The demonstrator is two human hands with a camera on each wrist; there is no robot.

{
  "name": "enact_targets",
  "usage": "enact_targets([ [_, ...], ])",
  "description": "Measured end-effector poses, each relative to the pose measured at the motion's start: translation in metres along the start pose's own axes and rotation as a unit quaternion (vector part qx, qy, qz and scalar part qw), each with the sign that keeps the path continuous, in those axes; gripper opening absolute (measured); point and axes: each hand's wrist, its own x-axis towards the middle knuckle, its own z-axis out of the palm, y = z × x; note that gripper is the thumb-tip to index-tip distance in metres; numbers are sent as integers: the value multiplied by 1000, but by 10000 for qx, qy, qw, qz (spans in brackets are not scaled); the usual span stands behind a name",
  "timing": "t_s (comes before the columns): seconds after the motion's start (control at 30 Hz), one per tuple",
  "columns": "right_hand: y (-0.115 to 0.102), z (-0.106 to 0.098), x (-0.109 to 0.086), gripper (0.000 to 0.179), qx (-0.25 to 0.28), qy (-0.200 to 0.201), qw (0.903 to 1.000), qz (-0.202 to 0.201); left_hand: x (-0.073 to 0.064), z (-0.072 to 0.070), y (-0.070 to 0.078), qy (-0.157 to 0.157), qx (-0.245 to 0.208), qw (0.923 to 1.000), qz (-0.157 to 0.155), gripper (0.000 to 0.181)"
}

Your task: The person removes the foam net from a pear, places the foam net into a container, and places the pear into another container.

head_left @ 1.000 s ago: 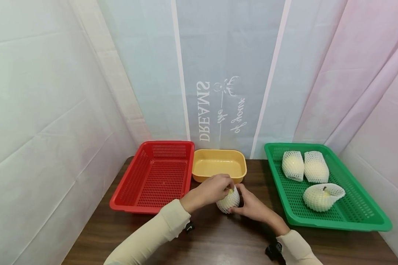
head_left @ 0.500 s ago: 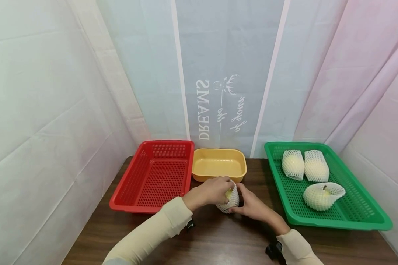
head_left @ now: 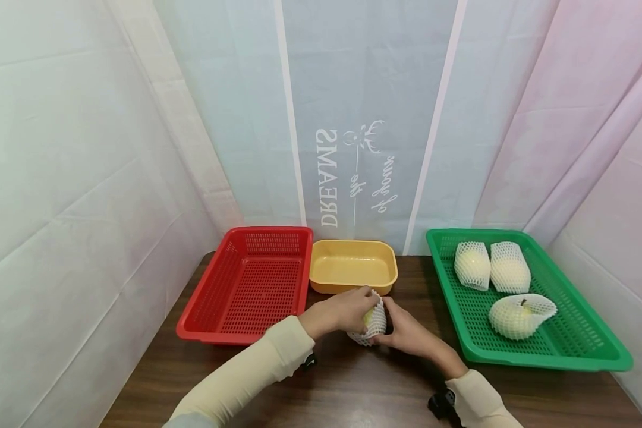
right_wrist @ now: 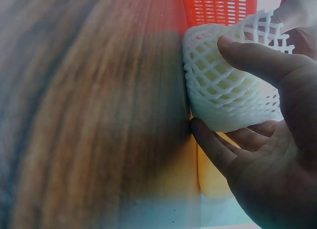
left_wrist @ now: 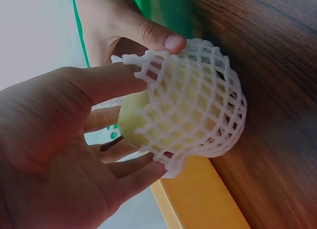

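Note:
A pale yellow pear (left_wrist: 131,117) with a dark stem sits in a white foam net (left_wrist: 198,105), low over the wooden table in the middle. My left hand (head_left: 348,312) reaches in from the left; its thumb and fingers hook the ragged open edge of the net around the stem end. From the other side, my right hand (head_left: 411,334) holds the netted pear. In the right wrist view its thumb (right_wrist: 247,55) presses the net, with the fingers along the opposite side. The left hand hides part of the fruit in the head view.
Behind the hands stands a yellow tub (head_left: 353,288). A red basket (head_left: 246,340) is at the left. The green basket (head_left: 545,361) at the right holds three netted pears (head_left: 472,267). The dark wooden table (head_left: 353,392) runs towards me; curtains hang behind.
My left fingers have shifted slightly towards me and down at the net's opening, and the net's edge has spread, baring more of the pear. My right hand stays in place.

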Motion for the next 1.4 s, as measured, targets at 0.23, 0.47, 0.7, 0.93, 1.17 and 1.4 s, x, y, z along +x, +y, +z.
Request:
enact_targets([
  [0.23,0,-1,0,96,-61,-32,10000,18,2,2,-1,-144,-235,9996,-78,76],
  [0.47,-1,-1,-1,96,-45,-76,9999,53,4,5,-1,-176,-272,9993,-190,81],
  [0.7,1,-1,-1,95,-116,-84,9998,-107,6,6,-4,-160,-368,9990,-206,80],
  [0.93,2,-1,0,97,-96,-189,9998,-6,8,9,-5,-155,-184,9997,-63,89],
  [1.17,-1,-2,0,98,28,-312,9993,202,9,10,-4,-180,-80,9998,-62,95],
  [1.4,0,-2,0,101,29,-320,9993,199,10,11,-6,-101,-5,9999,51,93],
])
